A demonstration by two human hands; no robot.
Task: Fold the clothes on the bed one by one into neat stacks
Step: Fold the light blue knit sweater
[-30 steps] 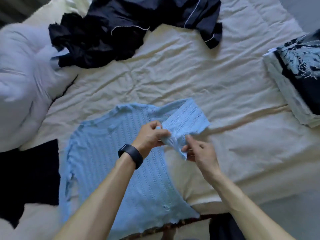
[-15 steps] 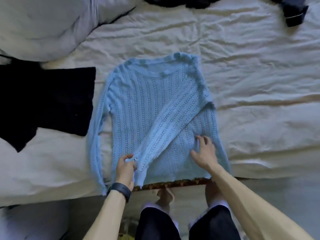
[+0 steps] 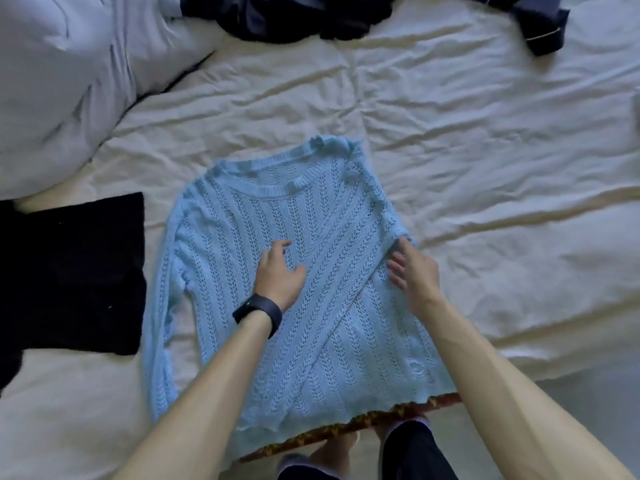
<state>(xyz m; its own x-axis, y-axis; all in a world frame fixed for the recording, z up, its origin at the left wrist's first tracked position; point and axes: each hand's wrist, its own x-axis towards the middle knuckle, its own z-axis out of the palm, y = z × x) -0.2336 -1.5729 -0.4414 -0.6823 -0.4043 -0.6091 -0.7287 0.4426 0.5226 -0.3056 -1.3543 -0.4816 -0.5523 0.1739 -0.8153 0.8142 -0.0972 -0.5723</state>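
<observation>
One light-blue knit sweater lies flat on the bed sheet, with its hem at the mattress's near edge. Open sheet spreads to the right of the sweater and beyond its collar. One folded black garment lies just left of it. Two dark heaps lie well beyond the collar. The left hand rests on the sweater's middle, fingers spread. The right hand, fingers loosely apart, touches its right folded edge.
</observation>
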